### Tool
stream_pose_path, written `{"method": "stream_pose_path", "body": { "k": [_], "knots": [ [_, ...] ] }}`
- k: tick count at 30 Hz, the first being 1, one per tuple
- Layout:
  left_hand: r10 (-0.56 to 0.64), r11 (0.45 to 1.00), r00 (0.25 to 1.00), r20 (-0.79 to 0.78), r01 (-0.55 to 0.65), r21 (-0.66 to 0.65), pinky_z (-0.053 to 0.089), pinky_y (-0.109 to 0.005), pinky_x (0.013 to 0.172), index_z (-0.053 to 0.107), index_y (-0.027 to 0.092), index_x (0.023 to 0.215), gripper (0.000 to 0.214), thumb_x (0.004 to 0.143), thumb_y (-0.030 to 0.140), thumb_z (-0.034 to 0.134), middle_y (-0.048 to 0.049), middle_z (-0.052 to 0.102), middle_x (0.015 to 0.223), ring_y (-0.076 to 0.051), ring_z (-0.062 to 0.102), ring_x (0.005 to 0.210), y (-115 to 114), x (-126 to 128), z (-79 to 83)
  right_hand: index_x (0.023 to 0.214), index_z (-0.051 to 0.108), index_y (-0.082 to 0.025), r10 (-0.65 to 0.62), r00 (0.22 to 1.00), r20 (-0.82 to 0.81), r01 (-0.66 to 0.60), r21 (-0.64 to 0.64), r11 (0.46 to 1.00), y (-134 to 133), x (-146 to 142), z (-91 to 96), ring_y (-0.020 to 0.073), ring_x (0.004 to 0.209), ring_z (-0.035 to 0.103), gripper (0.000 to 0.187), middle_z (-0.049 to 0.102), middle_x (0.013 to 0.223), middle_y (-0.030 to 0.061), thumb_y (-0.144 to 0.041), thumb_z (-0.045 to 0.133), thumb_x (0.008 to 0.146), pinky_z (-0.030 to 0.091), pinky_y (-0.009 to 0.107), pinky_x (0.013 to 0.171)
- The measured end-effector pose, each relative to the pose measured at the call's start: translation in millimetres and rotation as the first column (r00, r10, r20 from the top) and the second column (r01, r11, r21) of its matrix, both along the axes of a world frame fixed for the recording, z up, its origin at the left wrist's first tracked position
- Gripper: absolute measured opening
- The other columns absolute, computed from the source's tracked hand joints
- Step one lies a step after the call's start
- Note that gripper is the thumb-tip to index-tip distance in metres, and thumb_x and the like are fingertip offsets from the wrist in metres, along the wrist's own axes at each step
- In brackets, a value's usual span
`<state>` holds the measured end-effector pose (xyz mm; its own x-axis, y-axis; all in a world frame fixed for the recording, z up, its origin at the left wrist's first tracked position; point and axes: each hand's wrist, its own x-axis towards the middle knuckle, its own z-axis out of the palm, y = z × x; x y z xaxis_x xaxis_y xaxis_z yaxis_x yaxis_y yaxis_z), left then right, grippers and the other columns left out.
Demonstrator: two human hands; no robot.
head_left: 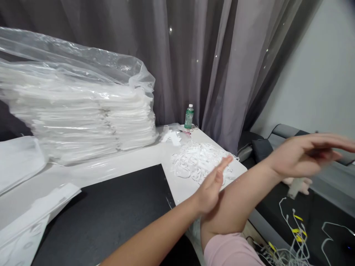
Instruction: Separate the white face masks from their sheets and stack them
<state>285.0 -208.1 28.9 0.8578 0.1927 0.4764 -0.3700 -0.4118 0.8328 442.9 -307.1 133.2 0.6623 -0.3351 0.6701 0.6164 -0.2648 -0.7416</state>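
Observation:
My left hand (210, 190) reaches over the table's right side, its fingers stretched toward a pile of thin white cords (198, 159). It overlaps my right forearm in the view; whether they touch I cannot tell. Further right, my right hand (301, 155) is held out beyond the table edge, above the dark sofa (266, 195). Its fingers are extended and slightly blurred, with nothing visible in them. Below my left arm lies a flat black board (111, 210) on the white table (97, 171).
A tall stack of white sheets in clear plastic (83, 118) stands at the back left. A green bottle (189, 117) and white scraps (171, 136) are near the back corner. Folded white pieces (55, 199) lie front left. White cables with yellow ties (296, 236) spread at lower right.

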Motion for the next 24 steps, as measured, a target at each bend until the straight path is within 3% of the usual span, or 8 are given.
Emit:
{"method": "stream_pose_path", "body": {
  "k": [3, 7, 10, 13, 16, 20, 22, 24],
  "knots": [
    [-0.132, 0.961, 0.985, -0.114, 0.156, 0.228, 0.010, -0.046, 0.119, 0.034, 0.021, 0.146, 0.064, 0.098, 0.051, 0.003, -0.0036, 0.023, 0.156, -0.022, 0.012, 0.145, 3, 3, -1.6, 0.135, 0.045, -0.029, -0.223, 0.968, 0.112, 0.211, 0.114, 0.971, 20, -16, 0.7, 0.0220, 0.142, 0.027, 0.064, 0.044, 0.144, 0.0002, -0.006, 0.005, 0.091, 0.039, 0.060, 0.107],
    [0.262, 0.803, 0.948, -0.179, -0.110, 0.586, -0.014, -0.060, 0.111, 0.068, 0.023, 0.115, 0.064, 0.095, 0.060, 0.020, -0.0036, 0.027, 0.154, -0.034, -0.001, 0.144, 36, 10, -6.6, 0.142, 0.037, -0.027, -0.256, 0.958, 0.134, 0.231, 0.175, 0.957, 27, -20, 7.2, 0.0211, 0.142, 0.023, 0.066, 0.039, 0.148, 0.0015, -0.003, 0.002, 0.090, 0.037, 0.057, 0.111],
    [0.349, 0.904, 0.922, -0.168, -0.284, 0.318, 0.001, -0.056, 0.116, 0.048, 0.022, 0.138, 0.069, 0.096, 0.058, 0.006, -0.0046, 0.022, 0.156, -0.028, 0.003, 0.145, 31, 12, 0.4, 0.136, 0.044, -0.030, -0.157, 0.981, 0.114, 0.140, 0.145, 0.980, 29, -19, 5.3, 0.0215, 0.138, 0.034, 0.062, 0.047, 0.142, 0.0003, -0.010, 0.002, 0.095, 0.046, 0.056, 0.103],
    [0.125, 0.990, 0.984, -0.123, -0.132, -0.053, 0.025, -0.043, 0.115, 0.021, 0.022, 0.150, 0.074, 0.093, 0.049, -0.017, -0.0036, 0.024, 0.155, -0.019, 0.021, 0.143, 2, 5, -3.0, 0.116, 0.062, -0.030, 0.088, 0.996, 0.007, -0.087, -0.066, 0.994, 31, -11, -4.4, 0.0252, 0.118, 0.058, 0.038, 0.064, 0.119, 0.0010, -0.027, 0.028, 0.099, 0.060, 0.049, 0.081],
    [-0.003, 0.993, 0.968, -0.252, 0.034, 0.117, 0.019, -0.048, 0.117, 0.040, 0.026, 0.143, 0.068, 0.096, 0.055, 0.000, -0.0028, 0.038, 0.149, -0.023, 0.021, 0.143, -6, -8, -20.4, 0.098, 0.069, -0.025, 0.296, 0.950, -0.101, -0.309, -0.156, 0.938, 31, 0, -16.7, 0.0250, 0.092, 0.069, 0.022, 0.070, 0.096, 0.0026, -0.039, 0.054, 0.089, 0.062, 0.042, 0.065],
    [0.261, 0.803, 0.921, -0.289, -0.041, 0.595, -0.005, -0.060, 0.113, 0.073, 0.025, 0.099, 0.041, 0.093, 0.050, 0.041, -0.0047, 0.043, 0.146, -0.033, 0.010, 0.144, 41, -43, -29.0, 0.088, 0.070, -0.019, 0.492, 0.863, -0.117, -0.501, -0.067, 0.863, 42, 1, -33.4, 0.0212, 0.069, 0.070, 0.028, 0.070, 0.076, 0.0032, -0.045, 0.066, 0.078, 0.059, 0.035, 0.054],
    [0.464, 0.658, 0.857, -0.224, -0.164, 0.735, -0.004, -0.065, 0.110, 0.073, 0.025, 0.100, 0.032, 0.092, 0.041, 0.046, -0.0066, 0.036, 0.150, -0.037, 0.010, 0.143, 74, -68, -21.0, 0.084, 0.070, -0.017, 0.573, 0.811, -0.119, -0.578, -0.018, 0.816, 50, -2, -42.9, 0.0190, 0.060, 0.067, 0.031, 0.068, 0.069, 0.0026, -0.045, 0.071, 0.072, 0.056, 0.032, 0.050],
    [0.599, 0.597, 0.784, -0.164, -0.301, 0.743, 0.000, -0.066, 0.110, 0.070, 0.026, 0.109, 0.031, 0.092, 0.036, 0.046, -0.0078, 0.036, 0.150, -0.037, 0.012, 0.143, 101, -96, -9.8, 0.079, 0.070, -0.015, 0.622, 0.769, -0.143, -0.625, 0.033, 0.780, 60, -4, -52.3, 0.0168, 0.052, 0.063, 0.031, 0.066, 0.062, 0.0016, -0.042, 0.075, 0.066, 0.053, 0.029, 0.046]
  ]
}}
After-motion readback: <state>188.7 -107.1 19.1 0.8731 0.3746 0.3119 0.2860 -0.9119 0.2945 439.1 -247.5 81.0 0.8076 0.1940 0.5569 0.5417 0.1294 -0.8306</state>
